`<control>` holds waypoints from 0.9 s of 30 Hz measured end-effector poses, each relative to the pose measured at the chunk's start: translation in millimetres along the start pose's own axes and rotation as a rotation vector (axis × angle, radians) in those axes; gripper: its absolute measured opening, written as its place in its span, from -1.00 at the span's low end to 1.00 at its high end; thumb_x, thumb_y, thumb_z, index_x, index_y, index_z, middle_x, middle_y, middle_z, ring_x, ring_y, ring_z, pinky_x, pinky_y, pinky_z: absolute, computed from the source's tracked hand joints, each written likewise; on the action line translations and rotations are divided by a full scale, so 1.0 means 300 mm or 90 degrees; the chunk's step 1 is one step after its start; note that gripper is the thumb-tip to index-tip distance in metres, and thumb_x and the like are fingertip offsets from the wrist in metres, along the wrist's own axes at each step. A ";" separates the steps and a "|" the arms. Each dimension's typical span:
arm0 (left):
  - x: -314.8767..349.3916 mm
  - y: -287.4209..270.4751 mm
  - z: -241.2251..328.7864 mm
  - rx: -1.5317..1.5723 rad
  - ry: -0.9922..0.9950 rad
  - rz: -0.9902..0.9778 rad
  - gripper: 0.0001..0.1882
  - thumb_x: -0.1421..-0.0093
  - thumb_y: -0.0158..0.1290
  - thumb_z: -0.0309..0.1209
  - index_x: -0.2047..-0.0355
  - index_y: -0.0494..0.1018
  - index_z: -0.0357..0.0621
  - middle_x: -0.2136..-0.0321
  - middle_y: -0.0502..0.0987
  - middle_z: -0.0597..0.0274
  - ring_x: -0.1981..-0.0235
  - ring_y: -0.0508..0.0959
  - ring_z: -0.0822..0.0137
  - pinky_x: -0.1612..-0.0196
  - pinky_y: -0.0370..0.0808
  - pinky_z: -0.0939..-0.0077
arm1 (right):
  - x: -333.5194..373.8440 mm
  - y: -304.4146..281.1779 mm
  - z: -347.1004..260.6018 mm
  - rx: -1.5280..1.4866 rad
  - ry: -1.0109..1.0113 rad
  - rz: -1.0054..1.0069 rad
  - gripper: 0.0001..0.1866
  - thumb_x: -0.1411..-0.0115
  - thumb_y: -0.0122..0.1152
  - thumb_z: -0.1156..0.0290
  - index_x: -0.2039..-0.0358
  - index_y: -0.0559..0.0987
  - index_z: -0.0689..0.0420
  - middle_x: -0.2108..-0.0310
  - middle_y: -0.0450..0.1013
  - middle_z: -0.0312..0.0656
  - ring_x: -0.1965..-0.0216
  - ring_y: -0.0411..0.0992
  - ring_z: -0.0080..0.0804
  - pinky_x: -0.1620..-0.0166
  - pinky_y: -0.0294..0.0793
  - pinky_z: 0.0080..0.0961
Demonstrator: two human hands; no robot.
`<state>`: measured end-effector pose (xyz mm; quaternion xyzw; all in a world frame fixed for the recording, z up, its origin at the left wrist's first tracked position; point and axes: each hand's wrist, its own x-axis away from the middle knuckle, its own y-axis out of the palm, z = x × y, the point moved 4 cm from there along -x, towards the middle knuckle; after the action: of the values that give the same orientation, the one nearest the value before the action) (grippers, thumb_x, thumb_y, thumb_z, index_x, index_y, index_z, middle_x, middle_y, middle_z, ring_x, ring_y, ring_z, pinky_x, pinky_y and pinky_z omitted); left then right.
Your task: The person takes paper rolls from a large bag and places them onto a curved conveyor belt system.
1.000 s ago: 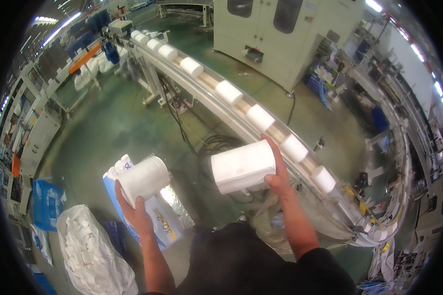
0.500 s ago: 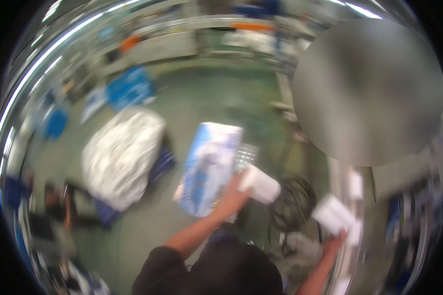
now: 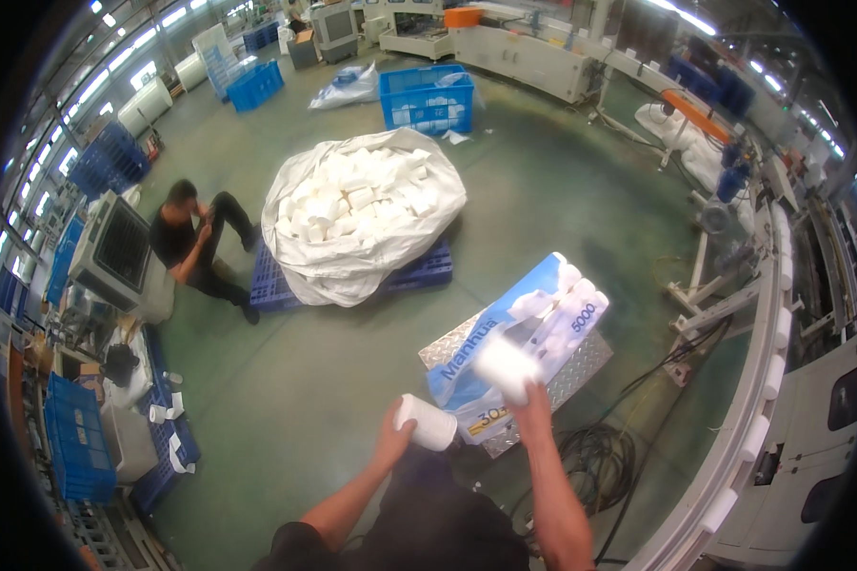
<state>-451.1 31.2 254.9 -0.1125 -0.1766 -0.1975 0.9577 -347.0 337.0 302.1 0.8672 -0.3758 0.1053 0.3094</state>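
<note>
My left hand (image 3: pixel 395 436) is closed round a white paper roll (image 3: pixel 430 424), which tilts beside the lower left corner of a printed plastic bag. My right hand (image 3: pixel 531 407) grips another white paper roll (image 3: pixel 503 367), blurred by motion, above that bag. The blue and white bag (image 3: pixel 476 344) lies on a patterned metal plate (image 3: pixel 595 357). White rolls (image 3: pixel 576 285) show at its far right end. A dark gap appears in the bag's middle, partly behind the right-hand roll.
A big white sack (image 3: pixel 309 271) full of rolls stands on a blue pallet (image 3: pixel 271 285). Beside it a person (image 3: pixel 186 243) sits low. A blue crate (image 3: pixel 427 100) is behind. On my right runs a rail (image 3: pixel 728 466) with rolls; coiled cables (image 3: pixel 595 466) lie on the floor.
My view has swung to the left and is sharper. The right hand has come away from the rail with its roll to above the bag. The left hand still holds its roll, now left of the bag.
</note>
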 end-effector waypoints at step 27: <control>0.298 0.677 0.802 0.262 0.035 -0.728 0.06 -0.09 0.25 0.01 -0.44 -0.03 -0.19 -0.30 0.26 0.03 -0.28 0.34 0.11 -0.23 0.39 0.23 | 0.871 -0.075 -0.668 0.732 -0.691 0.146 0.04 0.19 0.59 0.39 -0.29 0.19 0.11 -0.18 0.30 0.00 -0.13 0.39 0.00 -0.17 0.45 -0.22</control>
<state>-360.0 251.8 479.1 0.1928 -0.2186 -0.6455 0.7060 -139.2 318.8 557.8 0.7768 -0.4477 -0.1231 -0.4254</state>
